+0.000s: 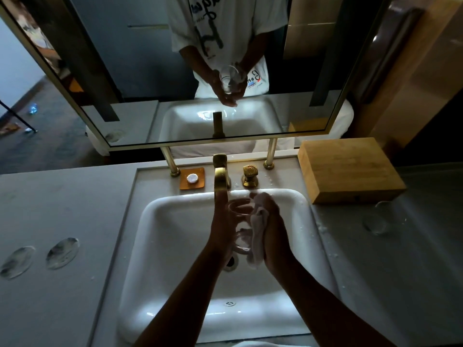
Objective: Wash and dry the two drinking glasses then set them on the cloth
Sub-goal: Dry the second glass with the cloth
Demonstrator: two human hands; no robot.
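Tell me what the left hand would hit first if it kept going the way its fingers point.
Probably the gold faucet spout. The left hand holds the glass over the sink, fingers pointing up toward the spout's tip; depth is unclear, so it might pass under it.

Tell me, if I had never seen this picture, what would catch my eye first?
First, the two hands over the white sink: the left hand holds a clear drinking glass while the right hand presses a pale cloth against it. Just behind stands the brass tap, with a mirror above reflecting the same scene. A second glass lies on the counter to the right, near a wooden box.
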